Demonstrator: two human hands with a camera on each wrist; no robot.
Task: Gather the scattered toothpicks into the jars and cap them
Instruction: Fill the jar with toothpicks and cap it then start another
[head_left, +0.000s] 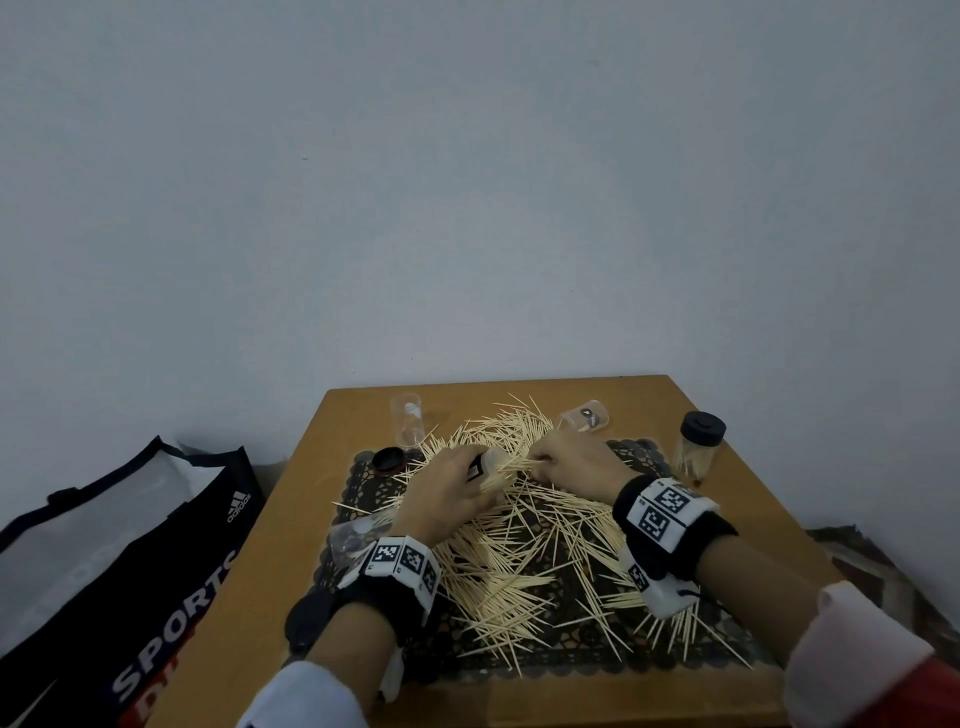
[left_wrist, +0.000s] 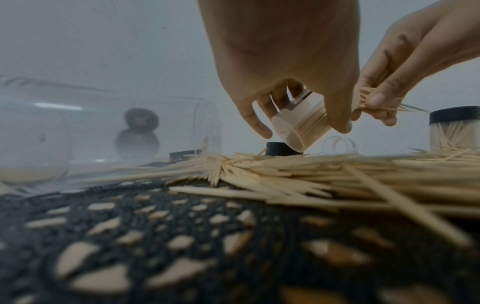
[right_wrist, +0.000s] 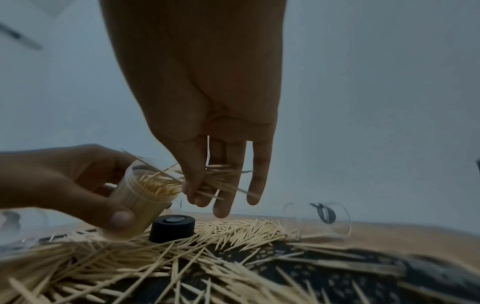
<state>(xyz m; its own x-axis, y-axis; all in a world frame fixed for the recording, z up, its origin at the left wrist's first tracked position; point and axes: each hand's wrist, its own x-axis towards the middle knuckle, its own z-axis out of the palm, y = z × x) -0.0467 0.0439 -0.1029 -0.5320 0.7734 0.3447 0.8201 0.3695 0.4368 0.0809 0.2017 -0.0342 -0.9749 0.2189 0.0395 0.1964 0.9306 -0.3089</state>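
bag (head_left: 124, 545): "adidas"; "SPORTS"

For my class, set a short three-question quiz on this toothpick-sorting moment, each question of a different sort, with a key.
1. True or false: the jar in the left hand is tilted, its mouth toward the right hand.
2. What does the right hand pinch? A) a black lid B) a bundle of toothpicks C) nothing
3. Fill in: the capped jar stands at the table's far ____ side.

Key: 1 true; 2 B; 3 right.
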